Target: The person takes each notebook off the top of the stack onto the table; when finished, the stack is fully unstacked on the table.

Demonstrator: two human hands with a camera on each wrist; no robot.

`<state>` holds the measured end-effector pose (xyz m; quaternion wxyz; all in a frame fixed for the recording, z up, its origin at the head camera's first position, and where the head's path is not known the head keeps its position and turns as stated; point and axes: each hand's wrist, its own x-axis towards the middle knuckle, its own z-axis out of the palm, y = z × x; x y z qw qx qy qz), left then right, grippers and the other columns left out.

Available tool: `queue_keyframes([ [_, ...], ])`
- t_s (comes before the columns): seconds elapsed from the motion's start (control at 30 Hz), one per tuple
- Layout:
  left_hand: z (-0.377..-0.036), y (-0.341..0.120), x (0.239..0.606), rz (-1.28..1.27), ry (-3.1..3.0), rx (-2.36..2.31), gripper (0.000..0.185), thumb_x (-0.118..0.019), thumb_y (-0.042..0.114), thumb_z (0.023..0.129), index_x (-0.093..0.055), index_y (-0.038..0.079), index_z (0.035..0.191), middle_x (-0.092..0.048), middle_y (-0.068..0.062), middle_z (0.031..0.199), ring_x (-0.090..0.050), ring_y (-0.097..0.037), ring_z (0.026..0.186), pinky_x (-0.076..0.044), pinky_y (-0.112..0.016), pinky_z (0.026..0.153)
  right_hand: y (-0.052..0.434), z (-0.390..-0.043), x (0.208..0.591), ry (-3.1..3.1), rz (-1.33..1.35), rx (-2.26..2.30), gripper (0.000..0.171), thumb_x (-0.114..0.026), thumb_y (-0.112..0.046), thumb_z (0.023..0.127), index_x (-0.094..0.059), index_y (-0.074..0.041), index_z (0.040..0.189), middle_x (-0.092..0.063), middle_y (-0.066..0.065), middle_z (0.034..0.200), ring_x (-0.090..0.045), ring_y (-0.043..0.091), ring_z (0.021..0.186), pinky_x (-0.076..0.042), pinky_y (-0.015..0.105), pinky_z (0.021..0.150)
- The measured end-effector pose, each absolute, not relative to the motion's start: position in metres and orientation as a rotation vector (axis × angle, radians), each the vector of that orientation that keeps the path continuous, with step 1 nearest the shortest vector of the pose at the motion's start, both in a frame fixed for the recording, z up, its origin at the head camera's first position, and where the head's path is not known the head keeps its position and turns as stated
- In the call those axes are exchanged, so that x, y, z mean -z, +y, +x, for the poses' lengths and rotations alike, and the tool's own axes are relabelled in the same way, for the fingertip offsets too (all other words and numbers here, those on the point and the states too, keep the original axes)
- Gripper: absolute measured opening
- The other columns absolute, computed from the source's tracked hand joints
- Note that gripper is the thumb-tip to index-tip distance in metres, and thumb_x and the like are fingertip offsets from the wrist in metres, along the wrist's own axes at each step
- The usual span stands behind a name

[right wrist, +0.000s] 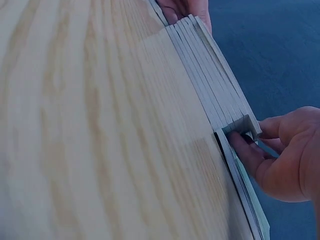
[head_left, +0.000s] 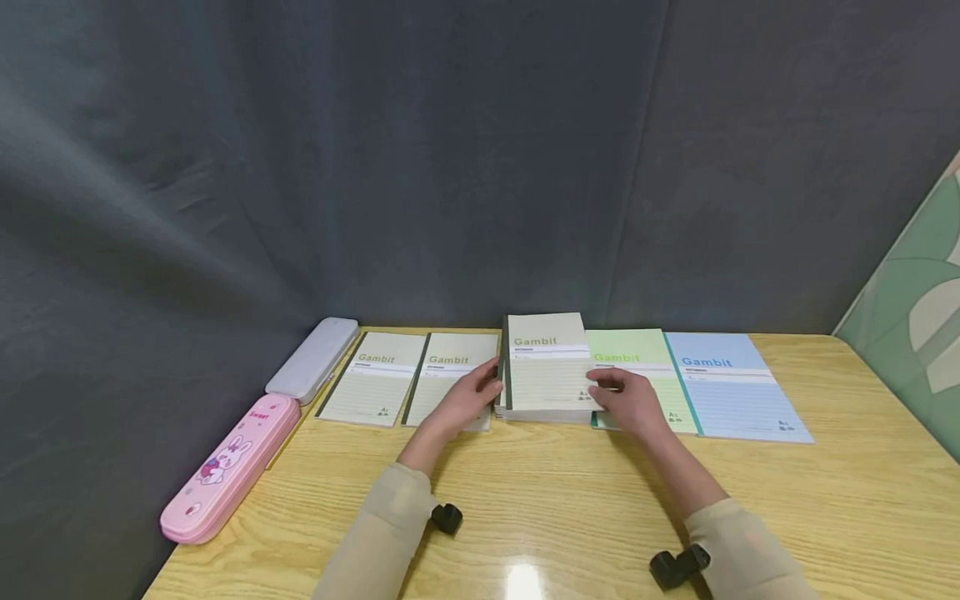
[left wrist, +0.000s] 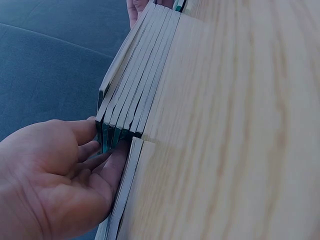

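Observation:
A stack of notebooks (head_left: 547, 415) lies at the back middle of the table, topped by a cream notebook (head_left: 546, 367) marked "Gambit". My left hand (head_left: 465, 400) holds the stack at its dark spine side; in the left wrist view its bent fingers (left wrist: 112, 167) press against the spines. On the opposite side, my right hand (head_left: 630, 402) grips the stack's edge with curled fingers. The right wrist view shows one fingertip (right wrist: 270, 128) at the top notebook's corner, which juts past those below. Layered page edges (right wrist: 210, 75) face the table's front.
Two cream notebooks (head_left: 371, 379) lie left of the stack, the nearer one partly under my left hand. A green notebook (head_left: 637, 350) and a blue notebook (head_left: 738, 400) lie right. A pink pencil case (head_left: 232, 471) and a pale case (head_left: 313, 362) line the left edge. Dark curtain (head_left: 480, 167) hangs behind.

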<state>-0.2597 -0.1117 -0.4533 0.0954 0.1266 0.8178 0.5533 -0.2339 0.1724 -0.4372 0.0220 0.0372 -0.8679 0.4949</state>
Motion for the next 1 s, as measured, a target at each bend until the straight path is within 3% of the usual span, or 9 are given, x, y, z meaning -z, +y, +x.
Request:
queue_keyframes([
  [0.2, -0.259, -0.111, 0.452, 0.372, 2.406, -1.658, 0.057, -0.048, 0.02, 0.109, -0.027, 0.008, 0.161, -0.034, -0.014, 0.16, -0.033, -0.029, 0.147, -0.033, -0.041, 0.116, 0.175, -0.234, 0.439, -2.683, 0.017, -1.578, 0.029, -0.063, -0.011, 0.1, -0.069, 0.001, 0.126, -0.068, 0.019, 0.116, -0.061, 0.023, 0.099, -0.051, 0.021, 0.07],
  [0.43, -0.257, -0.113, 0.451, 0.378, 2.404, -1.649, 0.057, -0.048, 0.02, 0.109, -0.026, 0.009, 0.161, -0.034, -0.015, 0.161, -0.032, -0.029, 0.147, -0.032, -0.041, 0.117, 0.181, -0.233, 0.442, -2.554, -0.109, -1.834, 0.034, -0.058, -0.009, 0.103, -0.063, 0.005, 0.133, -0.063, 0.022, 0.121, -0.059, 0.009, 0.088, -0.057, 0.022, 0.067],
  [0.7, -0.257, -0.112, 0.449, 0.369, 2.407, -1.627, 0.058, -0.048, 0.022, 0.109, -0.026, 0.012, 0.162, -0.033, -0.013, 0.161, -0.032, -0.029, 0.147, -0.032, -0.041, 0.117, 0.209, -0.227, 0.446, -2.456, -0.115, -1.998, 0.04, -0.056, -0.012, 0.105, -0.055, 0.007, 0.141, -0.058, 0.024, 0.131, -0.062, -0.004, 0.088, -0.06, 0.028, 0.077],
  [1.0, -0.257, -0.112, 0.45, 0.348, 2.388, -1.644, 0.057, -0.048, 0.023, 0.109, -0.027, 0.012, 0.161, -0.033, -0.013, 0.161, -0.031, -0.03, 0.147, -0.032, -0.043, 0.118, 0.257, -0.214, 0.451, -2.233, -0.149, -2.204, 0.044, -0.059, -0.007, 0.103, -0.049, 0.014, 0.14, -0.069, -0.013, 0.097, -0.064, -0.001, 0.084, -0.06, 0.029, 0.075],
])
